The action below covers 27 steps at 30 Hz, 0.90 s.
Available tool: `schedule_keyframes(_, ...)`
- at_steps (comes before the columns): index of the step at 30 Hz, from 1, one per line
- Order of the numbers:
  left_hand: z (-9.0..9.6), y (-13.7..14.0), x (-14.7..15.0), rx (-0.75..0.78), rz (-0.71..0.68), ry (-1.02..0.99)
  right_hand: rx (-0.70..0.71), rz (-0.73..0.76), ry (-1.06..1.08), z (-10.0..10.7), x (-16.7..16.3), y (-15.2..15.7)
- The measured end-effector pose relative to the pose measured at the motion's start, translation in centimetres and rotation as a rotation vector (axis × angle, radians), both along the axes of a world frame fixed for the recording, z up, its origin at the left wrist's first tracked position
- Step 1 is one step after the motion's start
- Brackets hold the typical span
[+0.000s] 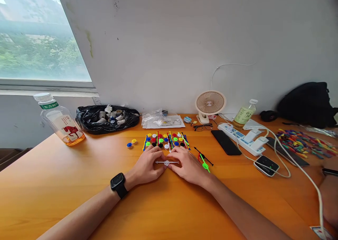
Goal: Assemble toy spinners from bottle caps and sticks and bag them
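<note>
White plastic arrow (167,162) is just above the counter (163,212), near side, centre, tips pointing L and R. L hand (148,164): fingers curled, thumb & fingertips pinched on it; R hand (188,164) the same from the other side, approx. mirrored. Exact fingertip contact hidden. Risk, my guess: uneven pinch or too much force could flip it loose or bend the thin shaft; a fingertip slip fwd might knock the coloured discs (161,140) just beyond. Green arrow (205,165) & black arrow (208,159) lie crossed to the right. Containers: black plastic bag (86,123), far left, w/ grey pcs (101,117); left bottle (56,118), a little amber liquid at btm; far-right bottle (244,115), pale yellow liquid.
</note>
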<state>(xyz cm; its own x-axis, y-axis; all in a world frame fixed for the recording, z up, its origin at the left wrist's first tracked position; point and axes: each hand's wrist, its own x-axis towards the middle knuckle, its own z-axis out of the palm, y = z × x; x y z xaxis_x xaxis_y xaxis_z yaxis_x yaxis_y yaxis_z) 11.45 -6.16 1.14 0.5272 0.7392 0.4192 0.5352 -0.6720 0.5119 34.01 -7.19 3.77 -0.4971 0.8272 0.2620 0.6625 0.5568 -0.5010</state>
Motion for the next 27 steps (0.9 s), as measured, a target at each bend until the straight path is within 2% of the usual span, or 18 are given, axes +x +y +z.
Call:
schedule_keyframes(6,0.5,-0.3,-0.6,0.011,0.070,-0.093,0.205,-0.291,-0.083,0.3,-0.4,-1.0)
schedule_keyframes(8,0.6,-0.2,-0.9,0.033,0.119,-0.123,0.130,-0.293,-0.073,0.4,-1.0,-1.6)
schedule_keyframes(11,0.5,0.0,-1.5,0.084,0.188,-0.152,-0.123,-0.149,0.078,0.6,-1.8,-2.6)
schedule_keyframes(13,0.5,0.1,-1.7,0.111,0.222,-0.170,-0.152,-0.127,0.219,0.9,-1.9,-2.7)
schedule_keyframes(16,0.7,0.3,-1.9,0.126,0.250,-0.185,-0.035,-0.210,0.340,1.2,-1.4,-2.1)
schedule_keyframes(20,0.9,1.1,-2.7,0.179,0.314,-0.188,0.068,-0.266,0.314,1.1,-0.2,-0.8)
schedule_keyframes(24,0.6,3.0,-4.8,0.243,0.466,-0.186,0.158,-0.288,0.267,0.6,0.2,-0.2)
schedule_keyframes(27,-0.1,4.7,-7.0,0.237,0.610,-0.158,0.206,-0.295,0.240,0.4,0.3,-0.1)
